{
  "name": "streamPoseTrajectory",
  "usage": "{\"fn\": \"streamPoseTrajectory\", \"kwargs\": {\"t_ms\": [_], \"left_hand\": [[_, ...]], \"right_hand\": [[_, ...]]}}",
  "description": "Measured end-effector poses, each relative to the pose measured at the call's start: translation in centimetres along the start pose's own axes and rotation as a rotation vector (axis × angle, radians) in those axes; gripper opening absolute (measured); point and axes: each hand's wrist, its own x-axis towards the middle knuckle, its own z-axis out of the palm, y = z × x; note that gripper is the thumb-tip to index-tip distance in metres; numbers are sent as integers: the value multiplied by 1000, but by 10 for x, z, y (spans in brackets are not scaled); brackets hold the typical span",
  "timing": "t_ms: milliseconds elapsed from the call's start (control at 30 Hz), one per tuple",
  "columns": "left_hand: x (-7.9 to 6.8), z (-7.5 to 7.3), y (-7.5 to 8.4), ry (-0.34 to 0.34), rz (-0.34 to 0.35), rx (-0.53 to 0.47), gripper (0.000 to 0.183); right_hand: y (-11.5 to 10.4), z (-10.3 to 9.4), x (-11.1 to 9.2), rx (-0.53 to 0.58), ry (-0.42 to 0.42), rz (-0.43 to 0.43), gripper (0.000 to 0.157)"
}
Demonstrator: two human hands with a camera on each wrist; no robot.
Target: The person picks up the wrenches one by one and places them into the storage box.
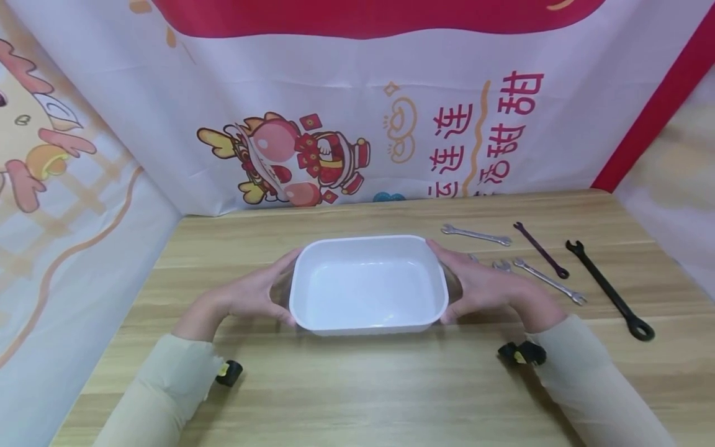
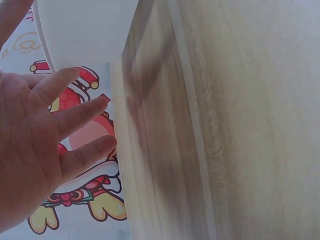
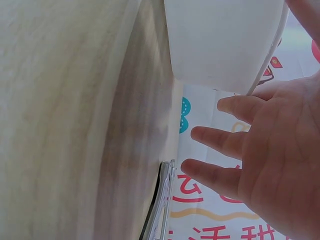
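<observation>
Left hand (image 1: 251, 295) and right hand (image 1: 485, 287) gripped a white tray (image 1: 368, 292) between them, wrenches (image 1: 550, 282) lay to their right

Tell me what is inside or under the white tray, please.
Inside the white tray, only its bare floor and walls show. Anything directly beneath it is covered and cannot be seen.

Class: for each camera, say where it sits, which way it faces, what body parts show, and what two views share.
Head: worn on the head, facing forward and down at white tray and wrenches; left hand, right hand and sleeves show.
Left wrist: worn there, facing white tray and backdrop; left hand shows.
Right wrist: worn there, facing those too; right hand shows.
Both wrist views share white tray.
</observation>
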Motion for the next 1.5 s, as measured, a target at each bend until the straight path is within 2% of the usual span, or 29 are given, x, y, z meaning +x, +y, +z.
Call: {"fn": "streamPoseTrajectory", "kwargs": {"t_ms": [267, 433, 700, 900, 1067, 1367, 1500], "left_hand": [[3, -2, 0, -15, 19, -41, 126], [4, -1, -1, -27, 15, -32, 128], [-4, -4, 2, -13, -47, -3, 126], [-4, 1, 8, 72, -131, 175, 129], [3, 13, 12, 137, -140, 299, 132], [7, 24, 13, 145, -127, 356, 139], [9, 28, 12, 147, -118, 385, 140]], "right_hand": [[-1, -4, -3, 14, 3, 19, 128], [-2, -3, -6, 0, 0, 56, 128], [-3, 2, 0, -3, -2, 21, 126], [-6, 3, 0, -14, 4, 76, 131], [-9, 2, -5, -28, 6, 131, 134], [-10, 1, -6, -43, 4, 88, 132], [-7, 1, -7, -72, 1, 99, 133]]}}
